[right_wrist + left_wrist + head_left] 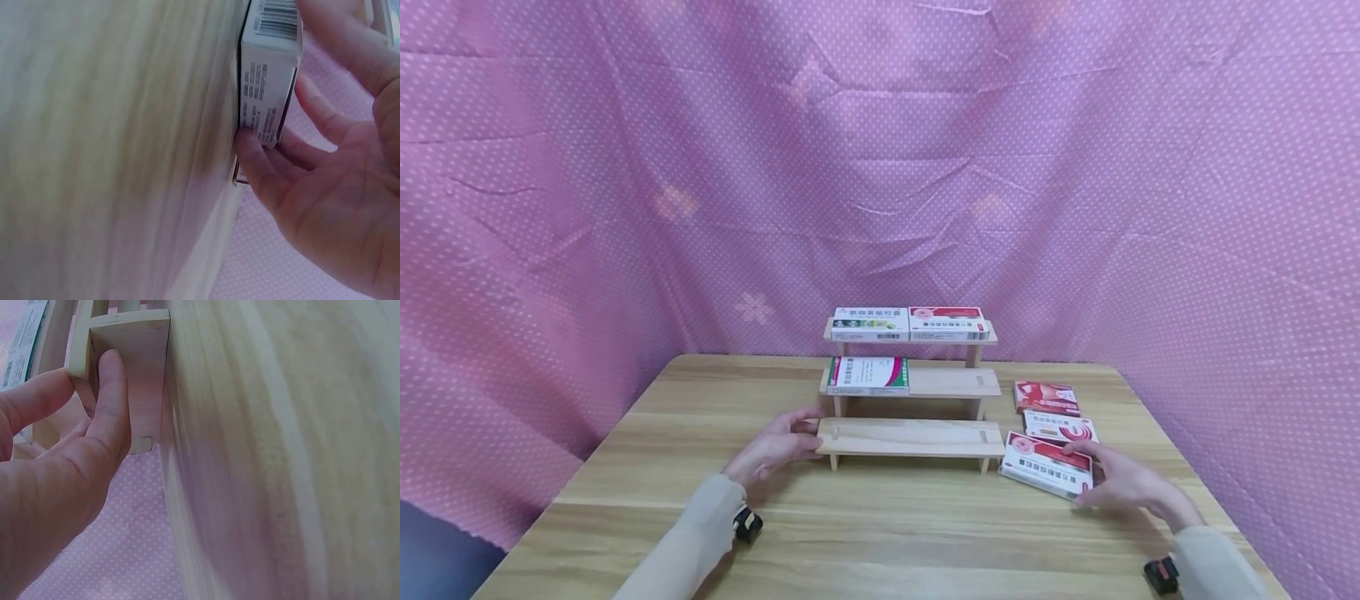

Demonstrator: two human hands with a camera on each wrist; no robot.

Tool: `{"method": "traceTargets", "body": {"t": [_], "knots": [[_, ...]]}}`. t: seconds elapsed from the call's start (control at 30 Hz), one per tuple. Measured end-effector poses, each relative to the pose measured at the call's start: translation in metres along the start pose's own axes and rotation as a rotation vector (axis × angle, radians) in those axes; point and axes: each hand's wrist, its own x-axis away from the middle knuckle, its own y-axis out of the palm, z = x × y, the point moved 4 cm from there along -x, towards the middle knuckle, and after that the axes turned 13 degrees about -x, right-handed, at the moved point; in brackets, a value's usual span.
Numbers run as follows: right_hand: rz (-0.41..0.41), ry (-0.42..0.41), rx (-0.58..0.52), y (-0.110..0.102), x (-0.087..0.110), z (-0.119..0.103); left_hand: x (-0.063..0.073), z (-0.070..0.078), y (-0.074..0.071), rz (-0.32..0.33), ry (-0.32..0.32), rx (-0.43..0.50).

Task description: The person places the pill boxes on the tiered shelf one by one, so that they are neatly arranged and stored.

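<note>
A three-tier wooden display stand (910, 437) stands mid-table. My left hand (781, 446) pinches the left end of its lowest board, the thumb on the board's edge and a finger underneath in the left wrist view. At the right, my right hand (1116, 479) holds the right end of a red-and-white medicine box (1047, 465), which lies slightly turned beside the stand's lowest tier. In the right wrist view, fingertips press against the white end of that box (265, 94), near its barcode.
Behind the held box lie a white medicine box with pink arcs (1060, 426) and a red one (1047, 397). The middle tier carries a green-and-white box (868, 375). On the top tier are a white-green box (870, 322) and a red-white box (948, 322). A pink curtain (880, 167) hangs behind.
</note>
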Motion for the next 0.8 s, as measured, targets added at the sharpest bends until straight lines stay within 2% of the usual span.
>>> {"method": "traceTargets", "body": {"t": [0.3,0.6,0.8], "knots": [[0.000,-0.014,-0.072,-0.010,0.004,0.003,0.001,0.002,-0.001,0.005,-0.012,-0.009],[-0.068,-0.115,-0.327,-0.024,0.004,0.007,0.001,0.003,-0.002,0.014,-0.020,-0.036],[-0.097,-0.166,-0.466,-0.027,0.005,-0.002,0.000,0.001,-0.001,0.025,-0.026,-0.031]]}}
